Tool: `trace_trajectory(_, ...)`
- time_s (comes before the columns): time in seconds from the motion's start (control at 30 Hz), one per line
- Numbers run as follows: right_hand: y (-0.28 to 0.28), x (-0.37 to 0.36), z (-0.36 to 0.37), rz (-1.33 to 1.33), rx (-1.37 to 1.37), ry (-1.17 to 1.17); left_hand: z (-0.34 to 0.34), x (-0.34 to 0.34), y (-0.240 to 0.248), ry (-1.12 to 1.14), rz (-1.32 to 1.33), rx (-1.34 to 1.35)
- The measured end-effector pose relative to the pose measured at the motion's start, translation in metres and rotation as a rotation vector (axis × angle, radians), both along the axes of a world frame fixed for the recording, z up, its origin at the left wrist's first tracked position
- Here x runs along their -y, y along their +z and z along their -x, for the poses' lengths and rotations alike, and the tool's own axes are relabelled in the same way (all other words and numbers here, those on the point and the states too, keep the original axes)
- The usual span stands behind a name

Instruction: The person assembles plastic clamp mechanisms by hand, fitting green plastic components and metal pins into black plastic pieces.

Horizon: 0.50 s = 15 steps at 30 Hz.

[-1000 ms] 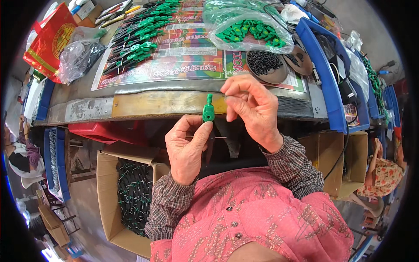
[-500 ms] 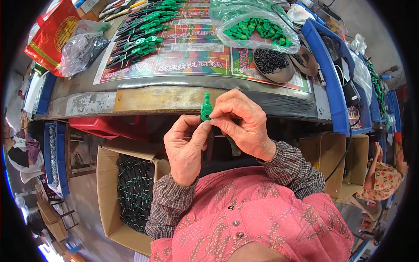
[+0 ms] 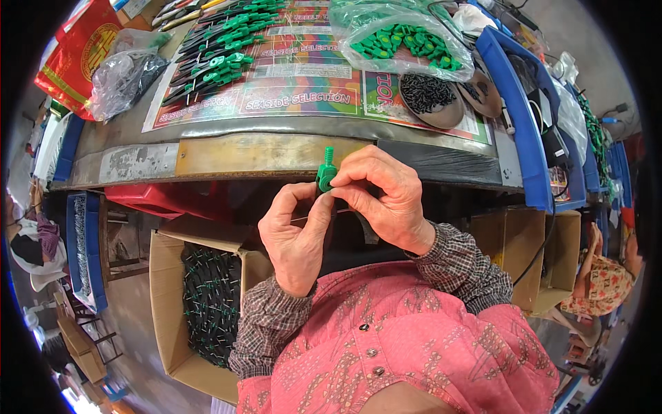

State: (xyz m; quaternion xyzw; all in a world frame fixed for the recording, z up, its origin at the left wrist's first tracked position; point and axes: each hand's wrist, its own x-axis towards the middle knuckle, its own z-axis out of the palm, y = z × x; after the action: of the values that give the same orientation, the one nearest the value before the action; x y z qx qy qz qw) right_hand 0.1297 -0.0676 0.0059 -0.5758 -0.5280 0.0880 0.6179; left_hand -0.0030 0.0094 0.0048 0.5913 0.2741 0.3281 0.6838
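A small green plastic part (image 3: 327, 173) with a ribbed stem pointing up stands just off the table's front edge. My left hand (image 3: 295, 231) is closed on its lower end, thumb against forefinger. A dark strip and a thin metal rod show below the part, near these fingers. My right hand (image 3: 386, 196) pinches at the part's right side, its fingertips touching the round face. Anything between those fingertips is too small or hidden to name.
On the table lie rows of green-and-black pieces (image 3: 219, 65), a plastic bag of green parts (image 3: 407, 48) and a dish of small black screws (image 3: 429, 96). A blue bin (image 3: 514, 117) stands right. A cardboard box (image 3: 165, 310) of assembled pieces sits lower left; another person (image 3: 603, 286) is far right.
The dark opening seen on the green part's round face no longer shows. Both hands keep nearly the same place and grip. The whole view has shifted slightly.
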Motion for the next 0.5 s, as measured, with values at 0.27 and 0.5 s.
trace_trajectory(0.27, -0.007, 0.001, 0.007, 0.042, -0.165, 0.021, -0.001, 0.002, -0.013, 0.084, -0.305, -0.081)
trace_trajectory(0.5, -0.008, 0.000, 0.010, 0.131, -0.515, 0.131, 0.000, 0.003, -0.013, 0.090, -0.275, -0.075)
